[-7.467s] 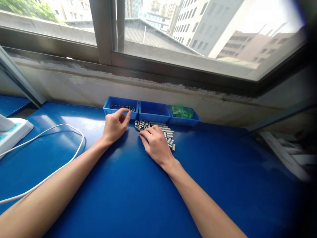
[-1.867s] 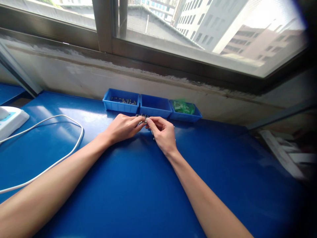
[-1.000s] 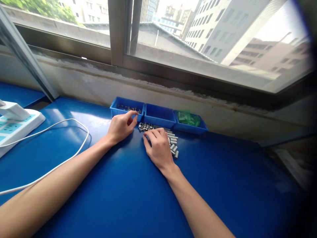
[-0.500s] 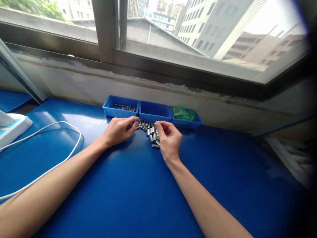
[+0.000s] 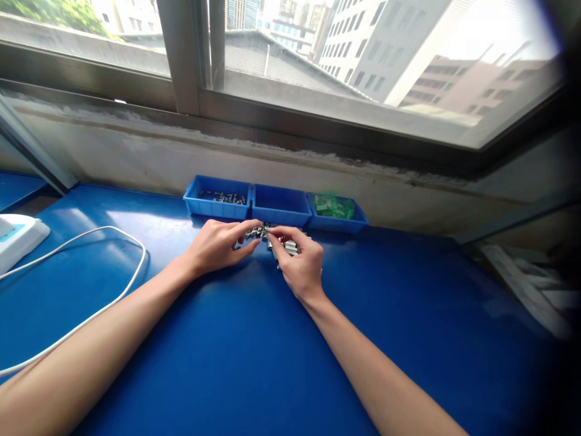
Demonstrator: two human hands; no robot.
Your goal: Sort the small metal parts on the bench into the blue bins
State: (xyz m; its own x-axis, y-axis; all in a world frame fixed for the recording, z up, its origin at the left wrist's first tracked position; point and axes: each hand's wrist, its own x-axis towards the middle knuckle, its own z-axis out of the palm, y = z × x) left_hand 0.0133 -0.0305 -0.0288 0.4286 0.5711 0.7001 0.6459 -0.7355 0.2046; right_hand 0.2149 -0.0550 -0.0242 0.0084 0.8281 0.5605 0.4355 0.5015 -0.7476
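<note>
My left hand (image 5: pixel 221 243) rests at the left side of a heap of small silvery metal parts (image 5: pixel 255 232), its index finger and thumb apart around the heap's edge. Over the same heap, my right hand (image 5: pixel 299 261) has thumb and index finger pinched together. Whatever lies between those fingertips is too small to make out. Larger metal cylinders (image 5: pixel 291 247) lie on the blue table (image 5: pixel 254 351), partly hidden under my right hand.
Behind my hands stand three joined blue bins. Small screw-like parts lie in the left bin (image 5: pixel 216 209); the middle bin (image 5: pixel 281 217) shows a bare floor; green packets fill the right bin (image 5: pixel 339 225). A white cable (image 5: pixel 143 254) crosses the left side, near a white device (image 5: pixel 22 245).
My right hand has moved left from the cylinders to the small parts, close to my left hand's fingertips. My left hand stays beside the heap. The view has shifted slightly.
</note>
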